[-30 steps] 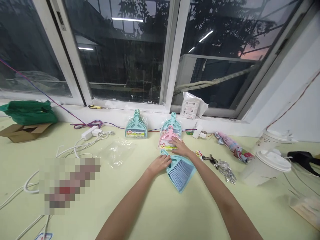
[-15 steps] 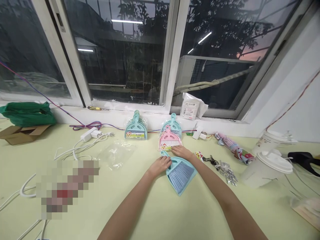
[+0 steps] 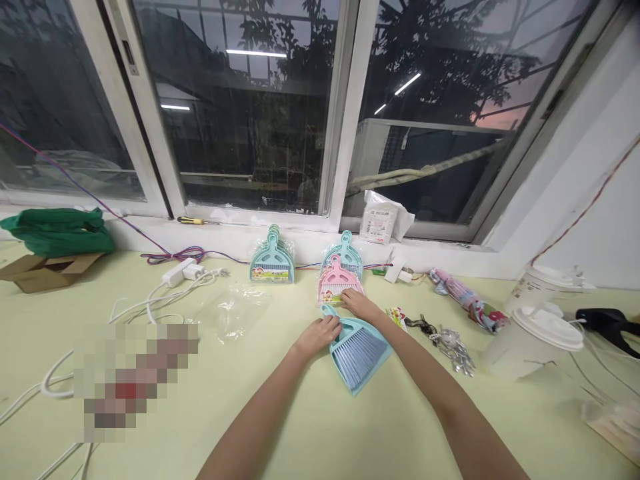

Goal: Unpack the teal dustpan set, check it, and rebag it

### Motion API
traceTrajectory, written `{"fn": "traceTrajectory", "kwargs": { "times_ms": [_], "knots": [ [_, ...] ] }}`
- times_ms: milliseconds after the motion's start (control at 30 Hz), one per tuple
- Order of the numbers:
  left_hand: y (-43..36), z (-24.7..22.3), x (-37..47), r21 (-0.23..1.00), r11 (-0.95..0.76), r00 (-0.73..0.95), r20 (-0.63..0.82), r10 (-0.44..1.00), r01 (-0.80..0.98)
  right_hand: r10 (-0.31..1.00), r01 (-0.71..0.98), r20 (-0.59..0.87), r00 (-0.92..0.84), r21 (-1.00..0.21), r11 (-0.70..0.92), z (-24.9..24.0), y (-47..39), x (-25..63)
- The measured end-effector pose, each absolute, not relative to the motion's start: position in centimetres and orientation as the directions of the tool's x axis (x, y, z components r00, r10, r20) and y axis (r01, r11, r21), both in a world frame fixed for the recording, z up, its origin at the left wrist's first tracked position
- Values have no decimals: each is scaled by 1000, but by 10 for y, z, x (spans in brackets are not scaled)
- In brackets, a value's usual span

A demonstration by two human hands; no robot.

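Both hands touch one unwrapped dustpan — pale blue, bristled.

We see a small light-blue dustpan-and-brush set lying flat on the pale yellow-green table, near its far edge under the window, handle toward that edge, blue bristles facing up and fanned toward us.

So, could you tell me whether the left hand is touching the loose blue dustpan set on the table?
Touching. The head view shows the left hand with its fingers on the handle end of the blue dustpan set, with no gap.
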State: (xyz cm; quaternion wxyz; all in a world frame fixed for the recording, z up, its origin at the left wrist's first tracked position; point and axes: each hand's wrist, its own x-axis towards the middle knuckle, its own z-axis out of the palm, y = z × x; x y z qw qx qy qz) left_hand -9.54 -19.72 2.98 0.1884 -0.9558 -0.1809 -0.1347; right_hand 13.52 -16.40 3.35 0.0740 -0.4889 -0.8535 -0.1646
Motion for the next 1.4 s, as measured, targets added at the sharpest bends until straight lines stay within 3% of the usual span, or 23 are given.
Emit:
{"fn": "traceTrajectory", "kwargs": {
  "times_ms": [167,333,700,867,1033,1267,1400],
  "knots": [
    [-197,30,-96,-296,-869,897,326,297,396,842,880,263,-472,193,434,30,-149,136],
    [-198,31,-96,-277,-875,901,301,313,397,903,950,293,-313,101,297,31,-123,141],
    [-196,31,-95,-240,-889,900,304,312,389,980,997,194,36,59,-48,27,-84,130],
    [-195,31,-94,-246,-885,900,296,320,395,984,998,177,1,68,-14,38,-77,142],
    [-195,31,-94,-232,-886,896,302,326,401,951,989,290,-106,130,71,42,-73,154],
    [-195,34,-95,-229,-882,893,292,342,412,976,980,213,-40,199,-4,48,-50,160],
    [-195,34,-95,-231,-878,889,297,348,420,968,973,224,-110,225,59,48,-51,163]
  ]
}}
